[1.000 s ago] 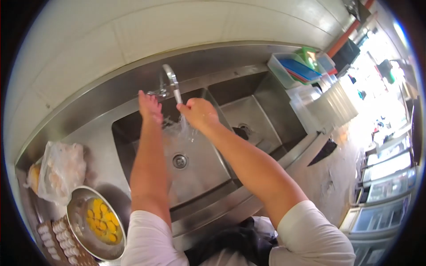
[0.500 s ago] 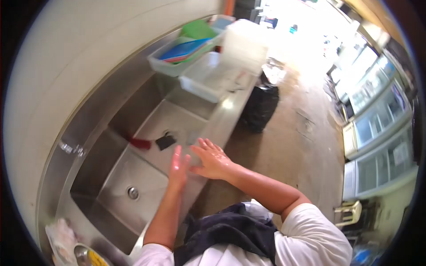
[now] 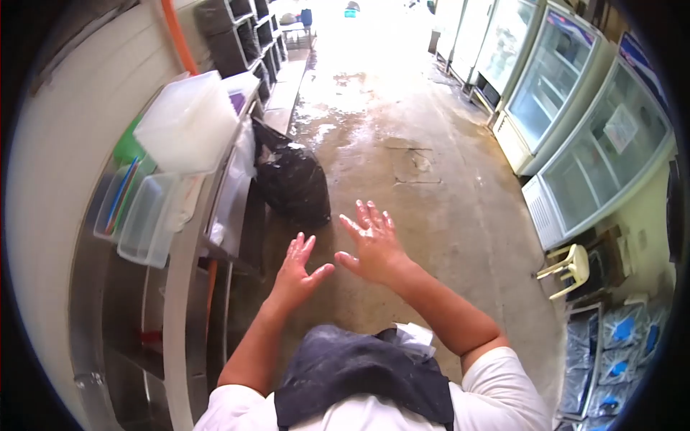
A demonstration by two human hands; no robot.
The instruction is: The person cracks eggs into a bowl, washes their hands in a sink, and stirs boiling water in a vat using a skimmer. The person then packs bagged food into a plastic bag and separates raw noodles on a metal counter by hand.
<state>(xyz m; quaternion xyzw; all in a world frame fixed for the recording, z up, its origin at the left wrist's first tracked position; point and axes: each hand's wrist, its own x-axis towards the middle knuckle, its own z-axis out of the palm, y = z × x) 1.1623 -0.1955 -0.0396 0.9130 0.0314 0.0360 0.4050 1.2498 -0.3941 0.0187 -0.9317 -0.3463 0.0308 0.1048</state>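
My left hand is held out in front of me with fingers spread, wet and holding nothing. Beside it, my right hand is also open and wet, its fingers apart. Both hover over the concrete floor, touching nothing. Past my left hand a black garbage bag stands on the floor against the steel counter. To the left is the stainless steel sink, with a red item inside that I cannot make out. I wear a dark apron.
Clear plastic tubs and a large translucent bin sit on the counter at left. Glass-door refrigerators line the right side, near a cream plastic stool. Black crates are stacked farther back. The floor looks wet ahead.
My view has swung right, away from the sink and toward the walkway. Both hands have moved from the sink's edge out over the floor, staying open and slightly farther apart.
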